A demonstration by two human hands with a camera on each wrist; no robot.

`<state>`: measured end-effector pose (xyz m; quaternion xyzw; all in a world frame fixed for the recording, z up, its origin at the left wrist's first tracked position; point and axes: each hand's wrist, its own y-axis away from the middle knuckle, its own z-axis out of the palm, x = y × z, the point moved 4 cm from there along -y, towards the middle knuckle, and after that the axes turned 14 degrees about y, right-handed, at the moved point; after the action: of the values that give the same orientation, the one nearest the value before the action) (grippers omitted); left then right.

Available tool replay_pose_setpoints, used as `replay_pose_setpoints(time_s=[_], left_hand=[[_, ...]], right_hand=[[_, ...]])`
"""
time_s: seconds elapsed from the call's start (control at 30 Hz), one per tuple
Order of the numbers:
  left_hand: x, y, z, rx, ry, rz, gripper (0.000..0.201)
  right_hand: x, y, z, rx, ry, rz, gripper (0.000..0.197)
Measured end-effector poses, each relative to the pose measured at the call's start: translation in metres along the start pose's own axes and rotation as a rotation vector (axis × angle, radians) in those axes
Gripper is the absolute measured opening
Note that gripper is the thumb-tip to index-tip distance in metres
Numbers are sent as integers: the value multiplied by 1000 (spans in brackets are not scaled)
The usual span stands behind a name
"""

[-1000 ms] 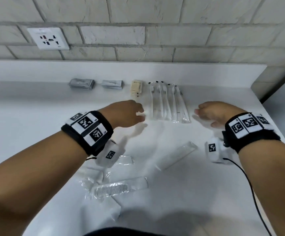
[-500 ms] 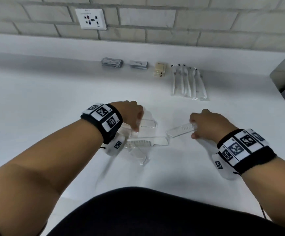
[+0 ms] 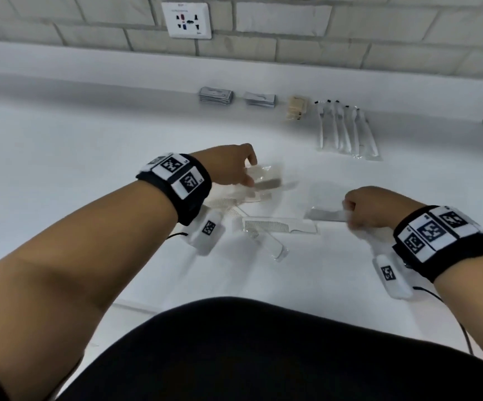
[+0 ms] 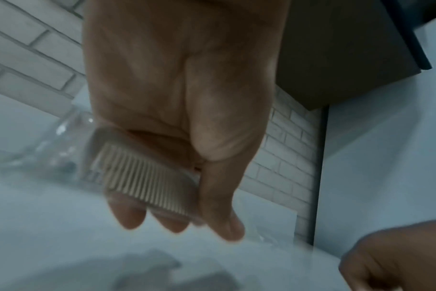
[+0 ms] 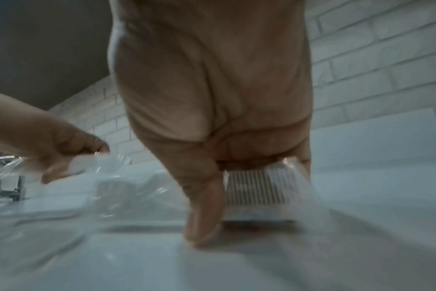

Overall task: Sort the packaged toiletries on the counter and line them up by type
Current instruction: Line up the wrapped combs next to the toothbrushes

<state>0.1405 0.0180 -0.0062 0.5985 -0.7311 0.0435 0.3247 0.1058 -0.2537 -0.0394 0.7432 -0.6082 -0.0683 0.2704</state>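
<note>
White counter [image 3: 90, 146]: wide and bare at left.
Left hand [image 3: 228, 166]: fingers and thumb pinch a clear-wrapped pale plastic comb [image 4: 147, 177], lifted above the middle.
Loose combs [image 3: 278, 227]: clear-wrapped, lying near, between both hands.
Right hand [image 3: 373, 208]: thumb and fingers clamp a second clear-wrapped comb [image 5: 256, 189], low over the counter.
Far row: grey sachet stack [image 3: 215, 95], smaller grey sachets [image 3: 260, 99], beige packet [image 3: 296, 107], wrapped toothbrushes [image 3: 347, 128].
</note>
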Motion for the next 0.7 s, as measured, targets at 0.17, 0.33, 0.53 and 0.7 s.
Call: replay_pose_setpoints(time_s=[0.17, 0.33, 0.53, 0.7], left_hand=[[-30, 12, 14, -127, -171, -93, 58], [-35, 5, 29, -156, -248, -71, 47], [-37, -3, 30, -188, -335, -66, 38], [-45, -8, 29, -175, -324, -17, 47]], right_hand=[[-50, 17, -37, 88, -135, -165, 36], [-109, 6, -31, 12, -8, -215, 61], [-128, -2, -25, 43, 123, -129, 28], [-123, 10, -25, 49, -189, -64, 27]])
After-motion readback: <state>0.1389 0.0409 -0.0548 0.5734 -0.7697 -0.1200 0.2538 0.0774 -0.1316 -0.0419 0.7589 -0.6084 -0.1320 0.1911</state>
